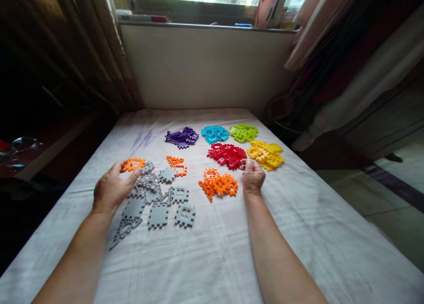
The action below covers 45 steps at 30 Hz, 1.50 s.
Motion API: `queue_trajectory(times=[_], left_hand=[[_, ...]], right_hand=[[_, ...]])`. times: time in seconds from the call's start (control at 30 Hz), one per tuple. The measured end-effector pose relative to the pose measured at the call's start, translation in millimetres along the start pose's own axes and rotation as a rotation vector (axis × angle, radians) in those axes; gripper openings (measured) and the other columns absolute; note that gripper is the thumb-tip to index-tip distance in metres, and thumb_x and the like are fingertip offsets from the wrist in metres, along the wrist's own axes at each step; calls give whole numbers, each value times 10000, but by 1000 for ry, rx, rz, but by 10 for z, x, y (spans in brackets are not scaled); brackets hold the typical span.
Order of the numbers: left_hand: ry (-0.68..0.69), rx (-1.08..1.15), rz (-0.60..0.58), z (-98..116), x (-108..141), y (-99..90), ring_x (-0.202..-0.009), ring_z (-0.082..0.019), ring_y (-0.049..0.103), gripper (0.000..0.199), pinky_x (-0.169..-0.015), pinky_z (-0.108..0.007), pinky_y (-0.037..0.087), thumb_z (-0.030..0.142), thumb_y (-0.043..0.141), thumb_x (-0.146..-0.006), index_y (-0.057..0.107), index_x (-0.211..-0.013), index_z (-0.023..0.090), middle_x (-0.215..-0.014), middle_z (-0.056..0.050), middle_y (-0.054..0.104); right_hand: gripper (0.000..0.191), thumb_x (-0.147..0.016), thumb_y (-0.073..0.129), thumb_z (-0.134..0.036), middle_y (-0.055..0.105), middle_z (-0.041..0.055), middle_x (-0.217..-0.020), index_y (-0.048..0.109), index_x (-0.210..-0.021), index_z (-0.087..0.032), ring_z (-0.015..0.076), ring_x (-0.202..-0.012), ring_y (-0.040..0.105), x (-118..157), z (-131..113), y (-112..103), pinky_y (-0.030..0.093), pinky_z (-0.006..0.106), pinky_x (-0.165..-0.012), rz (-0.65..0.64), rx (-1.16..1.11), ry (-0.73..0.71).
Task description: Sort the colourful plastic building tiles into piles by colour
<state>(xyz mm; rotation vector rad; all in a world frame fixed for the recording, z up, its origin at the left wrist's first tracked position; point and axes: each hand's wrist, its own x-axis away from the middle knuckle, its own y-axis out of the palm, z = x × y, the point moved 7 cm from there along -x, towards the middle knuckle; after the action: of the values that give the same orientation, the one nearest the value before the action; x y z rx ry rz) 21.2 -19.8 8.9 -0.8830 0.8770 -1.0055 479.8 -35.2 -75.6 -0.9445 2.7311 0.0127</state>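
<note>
My left hand (112, 185) pinches an orange piece (134, 164) between thumb and fingers, over the left edge of the grey pieces (158, 216). My right hand (253, 176) is closed at the near right edge of the red pile (227, 155); whether it grips anything there is hidden. Between the hands lies an orange pile (220, 184), left of my right wrist. Two more orange pieces (180, 169) rest just behind and right of the grey ones. A yellow pile (265, 154) sits right beside my right hand.
Purple (182, 137), blue (215, 134) and green (244, 132) piles lie farther back on the white sheet (212, 268). Behind the surface stands a low wall below a window sill holding a pink cup (265, 11). Curtains hang at left, cloths at right.
</note>
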Motion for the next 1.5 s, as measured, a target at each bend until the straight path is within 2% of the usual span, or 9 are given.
queue_trajectory(times=[0.23,0.33,0.53,0.67,0.8,0.93,1.2,1.33,1.5], left_hand=[[532,207,-55,842,540,459,-1151,-274,669,569,-1020,-392,512,583,622,-849,621,-1284,216,-1280,-92,706],[682,226,-120,1153,783,659,-1134,-263,679,548,-1018,-402,516,550,635,-866,613,-1296,210,-1266,-101,714],[792,241,-163,1654,959,848,-1147,-266,673,557,-1030,-422,507,486,679,-863,589,-1335,204,-1244,-116,719],[813,254,-209,1837,983,955,-1181,-263,657,597,-1048,-411,494,493,675,-869,561,-1377,200,-1277,-124,702],[820,212,-187,1767,871,983,-1281,-262,597,635,-1102,-419,446,518,632,-891,517,-1429,200,-1393,-133,637],[666,20,-81,1400,548,901,-1309,-292,571,438,-1140,-497,377,413,560,-928,613,-1317,220,-1391,-122,641],[463,-189,-132,851,181,703,-1154,-293,651,375,-1070,-485,408,236,469,-875,701,-1171,234,-1238,-103,725],[438,-206,-146,815,158,664,-1135,-295,646,378,-1037,-471,423,239,485,-856,716,-1156,251,-1217,-95,729],[562,-148,-89,1035,312,723,-1264,-308,559,302,-1140,-558,311,353,550,-889,736,-1119,293,-1332,-96,660]], right_hand=[[463,-855,456,-564,713,35,-662,714,-767,-190,183,-606,634,5,-43,12,459,290,-604,-13,37,-47],[475,-860,453,-581,711,31,-664,709,-762,-194,182,-605,629,8,-67,15,472,300,-646,-25,45,-67],[451,-843,462,-565,721,37,-691,707,-766,-194,185,-604,629,8,-68,28,477,304,-657,-38,19,-47],[418,-837,461,-534,715,28,-670,704,-759,-203,181,-609,630,5,-60,30,476,294,-667,-27,18,-38],[410,-843,460,-516,720,32,-683,710,-763,-201,184,-616,631,4,-58,32,479,296,-668,-33,26,-41],[413,-865,453,-503,734,39,-715,719,-770,-202,186,-638,636,11,-69,24,483,296,-678,-31,69,-60],[442,-895,461,-530,722,29,-663,729,-776,-199,185,-630,648,13,-59,31,490,293,-693,-53,90,-49],[452,-896,463,-541,740,38,-701,731,-783,-196,180,-626,647,4,-44,32,490,290,-681,-53,76,-45],[432,-879,471,-523,746,46,-735,728,-781,-191,182,-642,650,-5,-27,38,489,294,-690,-59,64,-40]])
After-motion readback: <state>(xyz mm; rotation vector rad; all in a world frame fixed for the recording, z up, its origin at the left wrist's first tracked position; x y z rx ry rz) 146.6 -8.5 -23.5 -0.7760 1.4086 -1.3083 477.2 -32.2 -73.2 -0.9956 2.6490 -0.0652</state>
